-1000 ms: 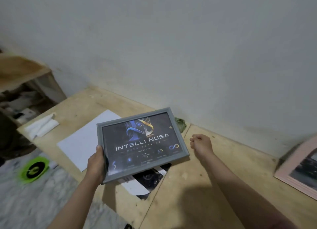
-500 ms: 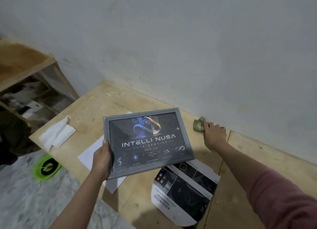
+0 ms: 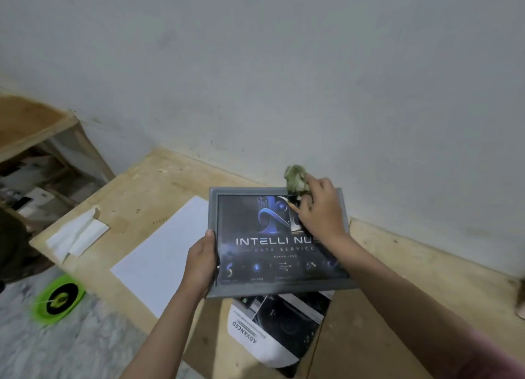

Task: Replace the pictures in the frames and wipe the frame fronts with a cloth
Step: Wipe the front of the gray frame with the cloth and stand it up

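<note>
My left hand (image 3: 200, 266) grips the left edge of a grey picture frame (image 3: 244, 289), held above the wooden table with its front facing up. The frame holds a dark blue picture reading "INTELLI NUSA". My right hand (image 3: 320, 209) holds a crumpled green cloth (image 3: 295, 178) over the frame's upper right corner; I cannot tell if the cloth touches the glass. The right forearm covers part of the picture. A loose dark printed picture (image 3: 277, 330) marked "ADVANCED" lies on the table under the frame.
A white sheet (image 3: 162, 253) lies on the wooden table (image 3: 142, 191) left of the frame, with a folded white tissue (image 3: 75, 236) further left. A green disc (image 3: 58, 299) sits on the floor. A wooden shelf (image 3: 34, 139) stands at far left. The wall runs close behind.
My right hand picked the green cloth up from beside the wall and brought it over the frame's upper right corner. The left hand keeps its hold on the frame.
</note>
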Demonstrator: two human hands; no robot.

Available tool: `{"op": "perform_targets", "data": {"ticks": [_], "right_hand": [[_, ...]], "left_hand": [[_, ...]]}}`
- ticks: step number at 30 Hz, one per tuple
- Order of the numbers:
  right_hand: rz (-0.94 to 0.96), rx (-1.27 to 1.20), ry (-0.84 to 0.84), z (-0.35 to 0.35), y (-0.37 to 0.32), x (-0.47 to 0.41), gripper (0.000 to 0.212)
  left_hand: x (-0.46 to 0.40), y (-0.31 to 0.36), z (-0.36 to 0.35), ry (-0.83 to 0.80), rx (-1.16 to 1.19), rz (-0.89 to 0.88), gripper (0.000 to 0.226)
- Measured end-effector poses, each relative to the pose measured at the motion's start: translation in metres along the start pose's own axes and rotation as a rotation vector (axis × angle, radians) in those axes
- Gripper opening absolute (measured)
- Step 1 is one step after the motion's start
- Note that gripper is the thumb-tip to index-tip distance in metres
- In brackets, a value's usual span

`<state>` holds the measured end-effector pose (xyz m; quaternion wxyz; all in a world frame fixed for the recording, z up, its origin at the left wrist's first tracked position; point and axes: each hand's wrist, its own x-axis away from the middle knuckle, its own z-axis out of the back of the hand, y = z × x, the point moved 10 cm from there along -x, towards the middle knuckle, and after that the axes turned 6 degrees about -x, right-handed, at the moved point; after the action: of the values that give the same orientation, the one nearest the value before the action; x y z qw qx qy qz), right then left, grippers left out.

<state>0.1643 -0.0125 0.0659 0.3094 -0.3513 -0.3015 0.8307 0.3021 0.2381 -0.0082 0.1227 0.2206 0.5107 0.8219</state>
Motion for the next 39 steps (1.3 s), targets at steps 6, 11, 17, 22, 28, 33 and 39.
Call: {"op": "perform_targets", "data": {"ticks": [6,11,17,22,28,33,39], "right_hand": [[-0.013,-0.008,-0.268,-0.012,-0.026,0.032,0.065],[0.277,0.07,-0.452,0.01,-0.067,0.066,0.081],[0.57,0.153,-0.59,0.048,-0.071,0.105,0.081],[0.626,0.12,-0.627,0.082,-0.046,0.147,0.076],[0.422,-0.143,-0.447,0.154,-0.021,0.137,0.063],[0.39,-0.11,-0.14,0.177,-0.044,0.087,0.067],[0.629,0.075,-0.172,0.139,-0.051,0.118,0.071]], "left_hand": [[0.059,0.048,-0.058,0.039,-0.13,-0.26,0.045],[0.108,0.061,-0.086,0.057,-0.166,-0.329,0.041],[0.151,0.055,-0.102,0.05,-0.082,-0.319,0.044],[0.175,0.05,-0.105,0.053,0.051,-0.28,0.072],[0.193,0.056,-0.105,0.112,-0.049,-0.305,0.046],[0.211,0.089,-0.13,0.055,-0.216,-0.477,0.051],[0.216,0.1,-0.129,0.147,-0.169,-0.481,0.044]]}}
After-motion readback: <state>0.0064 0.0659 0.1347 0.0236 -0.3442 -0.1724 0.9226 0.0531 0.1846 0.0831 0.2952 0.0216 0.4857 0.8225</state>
